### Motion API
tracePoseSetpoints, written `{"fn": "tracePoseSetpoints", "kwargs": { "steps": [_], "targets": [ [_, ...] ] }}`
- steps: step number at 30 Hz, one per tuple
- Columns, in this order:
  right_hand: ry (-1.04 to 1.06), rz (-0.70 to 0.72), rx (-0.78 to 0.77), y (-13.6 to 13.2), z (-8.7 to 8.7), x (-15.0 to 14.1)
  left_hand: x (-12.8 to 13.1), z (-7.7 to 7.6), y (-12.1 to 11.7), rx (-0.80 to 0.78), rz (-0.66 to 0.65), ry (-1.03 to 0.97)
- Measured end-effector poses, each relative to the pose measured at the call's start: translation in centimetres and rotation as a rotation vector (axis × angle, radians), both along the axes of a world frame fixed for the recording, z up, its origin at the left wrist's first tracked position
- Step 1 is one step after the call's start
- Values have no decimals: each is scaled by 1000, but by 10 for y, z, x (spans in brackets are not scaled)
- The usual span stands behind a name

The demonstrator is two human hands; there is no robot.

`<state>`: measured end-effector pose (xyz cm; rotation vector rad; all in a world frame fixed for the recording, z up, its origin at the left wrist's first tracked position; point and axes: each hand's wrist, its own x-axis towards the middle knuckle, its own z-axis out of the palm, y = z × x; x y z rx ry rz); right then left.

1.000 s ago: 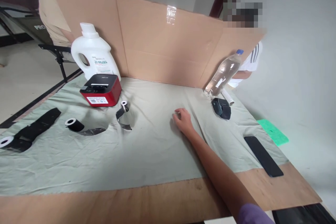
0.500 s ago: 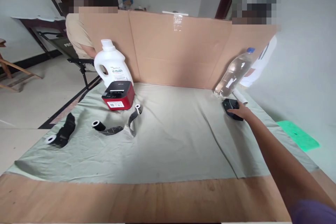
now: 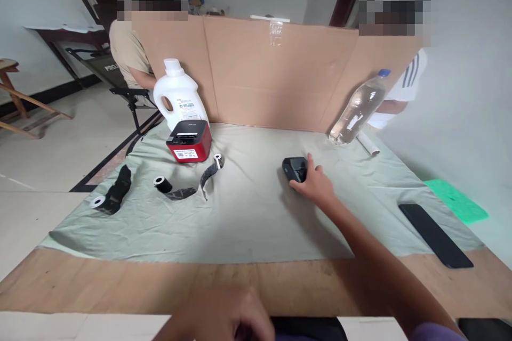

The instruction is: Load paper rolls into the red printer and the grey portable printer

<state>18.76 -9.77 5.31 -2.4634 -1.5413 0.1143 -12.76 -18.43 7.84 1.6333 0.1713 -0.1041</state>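
Observation:
My right hand (image 3: 316, 184) reaches over the cloth to a small black box-shaped device (image 3: 294, 169) right of centre. The thumb lies at the device's near edge and the fingers at its right side, gripping it. At the bottom edge, my left hand (image 3: 240, 311) is smeared by motion and cut off by the frame; its fingers are unclear. To the left stands a red and black printer (image 3: 190, 142). In front of it lie a black roll (image 3: 163, 184) and a small roll (image 3: 218, 161), joined by a crumpled dark strip. Another black roll (image 3: 106, 203) sits farther left, partly unwound.
A white detergent jug (image 3: 182, 96) stands behind the printer. A clear bottle with a blue cap (image 3: 358, 109) leans near the cardboard screen (image 3: 276, 80), beside a white tube (image 3: 367, 144). A flat black slab (image 3: 436, 234) lies front right. Two people sit behind the screen.
My right hand has carried the black device leftward from beside the bottle towards the middle. My left hand has come into view at the bottom. The view has shifted slightly.

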Motion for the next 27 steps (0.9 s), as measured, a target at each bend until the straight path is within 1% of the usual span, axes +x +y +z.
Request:
{"fn": "tracePoseSetpoints", "kwargs": {
  "steps": [1, 2, 3, 4, 5, 6, 7, 8, 9, 11, 14, 16, 18, 20, 23, 25, 27],
  "targets": [
    [-27, 22, 19, -1, 0, -18, 5, 0, 16, 13, 3, -22],
    [-50, 36, 41, -2, -1, -33, 12, 1, 33, 36, 33, -45],
    [-66, 42, 62, -2, -2, -44, 20, 0, 52, 89, 94, -76],
    [-70, 46, 78, -1, -2, -53, 29, -2, 72, 149, 215, -101],
    [-65, 45, 88, 0, -3, -60, 40, -5, 92, 198, 372, -114],
    [-55, 43, 93, 1, -5, -65, 52, -11, 111, 263, 552, -119],
    [-42, 40, 93, 1, -6, -68, 64, -18, 129, 333, 704, -109],
    [-30, 37, 87, 1, -7, -71, 76, -26, 146, 395, 825, -79],
    [-21, 32, 79, 1, -8, -73, 88, -35, 160, 429, 902, -45],
    [-20, 18, 69, 0, -9, -77, 106, -52, 180, 489, 929, -13],
    [-25, 7, 70, -4, -10, -79, 119, -72, 190, 585, 921, -41],
    [-20, 7, 76, -5, -12, -81, 119, -81, 188, 600, 943, -71],
    [-14, 10, 85, -7, -15, -82, 115, -88, 183, 583, 967, -89],
    [-14, 16, 89, -9, -18, -84, 112, -94, 179, 590, 990, -96],
    [-19, 44, 44, -13, -17, -82, 109, -99, 174, 662, 995, -93],
    [-23, 90, 14, -15, -14, -75, 108, -102, 173, 703, 987, -94],
    [9, 166, 42, -14, -14, -62, 108, -103, 173, 718, 990, -105]
  ]
}}
